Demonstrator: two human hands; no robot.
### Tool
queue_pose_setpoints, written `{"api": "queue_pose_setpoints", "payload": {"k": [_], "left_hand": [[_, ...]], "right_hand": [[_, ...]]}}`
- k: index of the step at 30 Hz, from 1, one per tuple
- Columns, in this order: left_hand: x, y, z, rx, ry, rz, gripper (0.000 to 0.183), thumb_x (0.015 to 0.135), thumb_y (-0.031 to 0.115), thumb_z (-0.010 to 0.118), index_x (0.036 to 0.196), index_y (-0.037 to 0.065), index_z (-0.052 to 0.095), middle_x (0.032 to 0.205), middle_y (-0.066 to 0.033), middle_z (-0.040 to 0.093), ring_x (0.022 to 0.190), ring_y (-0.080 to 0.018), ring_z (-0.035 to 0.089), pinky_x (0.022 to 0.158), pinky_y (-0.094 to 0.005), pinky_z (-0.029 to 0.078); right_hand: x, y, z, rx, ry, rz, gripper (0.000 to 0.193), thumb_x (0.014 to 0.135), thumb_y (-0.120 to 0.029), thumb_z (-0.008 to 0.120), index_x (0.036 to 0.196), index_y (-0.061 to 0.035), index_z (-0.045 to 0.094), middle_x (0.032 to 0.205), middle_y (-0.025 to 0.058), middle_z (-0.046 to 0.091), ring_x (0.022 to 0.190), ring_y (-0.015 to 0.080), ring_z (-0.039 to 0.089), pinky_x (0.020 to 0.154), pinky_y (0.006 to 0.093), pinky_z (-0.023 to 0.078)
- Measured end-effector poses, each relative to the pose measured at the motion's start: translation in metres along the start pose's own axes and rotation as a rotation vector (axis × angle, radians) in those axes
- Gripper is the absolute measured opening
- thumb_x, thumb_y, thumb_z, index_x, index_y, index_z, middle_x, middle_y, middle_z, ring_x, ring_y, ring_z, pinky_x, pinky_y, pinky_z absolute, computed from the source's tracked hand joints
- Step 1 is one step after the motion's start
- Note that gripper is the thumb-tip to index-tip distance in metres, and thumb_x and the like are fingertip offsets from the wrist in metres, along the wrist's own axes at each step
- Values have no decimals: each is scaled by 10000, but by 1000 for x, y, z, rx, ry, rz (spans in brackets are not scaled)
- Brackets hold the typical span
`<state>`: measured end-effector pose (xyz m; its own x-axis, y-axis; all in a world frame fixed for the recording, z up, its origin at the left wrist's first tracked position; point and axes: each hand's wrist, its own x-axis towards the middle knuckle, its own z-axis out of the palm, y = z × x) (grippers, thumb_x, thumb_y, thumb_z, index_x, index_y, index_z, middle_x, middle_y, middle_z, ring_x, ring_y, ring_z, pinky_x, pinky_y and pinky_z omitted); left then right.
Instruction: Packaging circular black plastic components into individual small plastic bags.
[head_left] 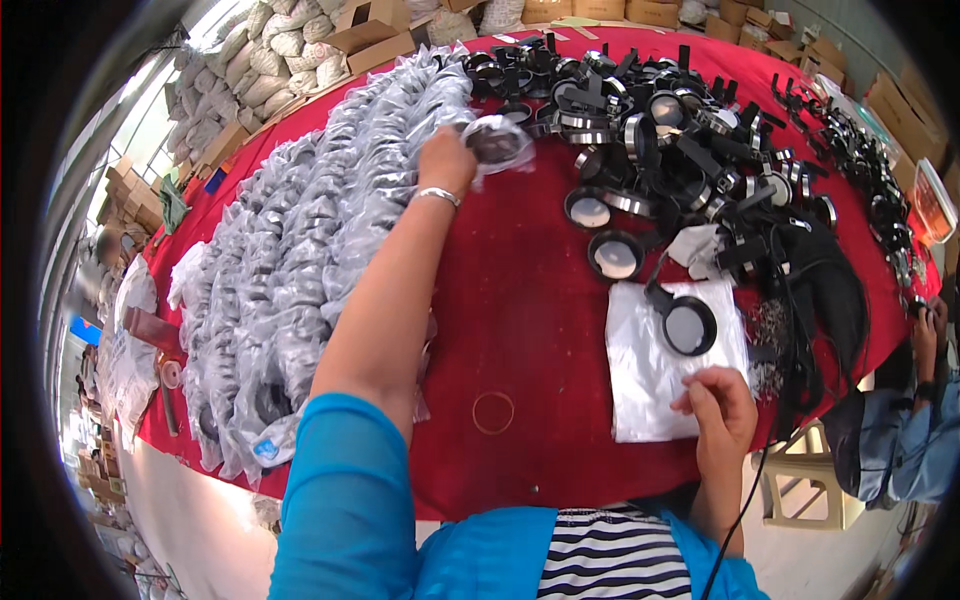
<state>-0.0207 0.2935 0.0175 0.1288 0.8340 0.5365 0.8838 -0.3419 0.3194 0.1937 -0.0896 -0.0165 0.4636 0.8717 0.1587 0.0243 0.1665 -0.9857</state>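
Observation:
My left hand (447, 162) stretches far across the red table and grips a clear plastic bag with a round black piece (497, 145) in it, blurred at its edges. It is beside the rows of bagged round pieces (300, 250) lying overlapped on the left. My right hand (722, 408) is low over a stack of clear plastic bags (650, 400), fingers curled and thumb and fingertips close together; what they hold, if anything, does not show. On that stack lies a black ring-framed round piece with a short handle (690, 326), its disc pale, just beyond my right fingers.
A heap of unbagged black and silver round pieces (640, 130) covers the far right. A thin tan ring (493, 412) lies on the red cloth (520, 330). A black bag (825, 280) and cords sit at right. Another person's hands (930, 325) show at the right edge.

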Motion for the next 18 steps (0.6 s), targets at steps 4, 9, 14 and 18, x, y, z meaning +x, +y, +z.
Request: {"api": "queue_pose_setpoints", "payload": {"k": [4,9,14,18], "left_hand": [[26,-53,38,119,-62,-66,191,774,48,522,908,-55,609,917,-282,636,913,-420,618,809,-470,484],[42,-74,67,192,-65,-156,180,792,83,542,901,-30,629,935,-270,643,931,-408,622,821,-463,486],[50,-44,36,400,-253,-40,256,794,157,570,976,12,675,990,-230,653,936,-383,632,821,-448,500],[31,43,10,308,-129,149,245,808,221,579,902,24,690,968,-201,665,913,-363,638,807,-440,507]], "right_hand": [[1,-1,-19,-39,42,-10,65,876,-21,569,921,25,579,800,69,601,671,118,607,616,214,455],[5,5,-44,193,116,49,75,879,-52,580,904,19,576,806,86,602,627,141,590,597,231,458],[15,5,-38,-371,21,-108,162,797,-21,619,949,32,595,895,123,617,795,195,613,709,268,464],[14,2,-20,-712,-137,-222,359,769,-82,667,1106,12,585,1081,191,594,963,332,582,849,354,451]]}}
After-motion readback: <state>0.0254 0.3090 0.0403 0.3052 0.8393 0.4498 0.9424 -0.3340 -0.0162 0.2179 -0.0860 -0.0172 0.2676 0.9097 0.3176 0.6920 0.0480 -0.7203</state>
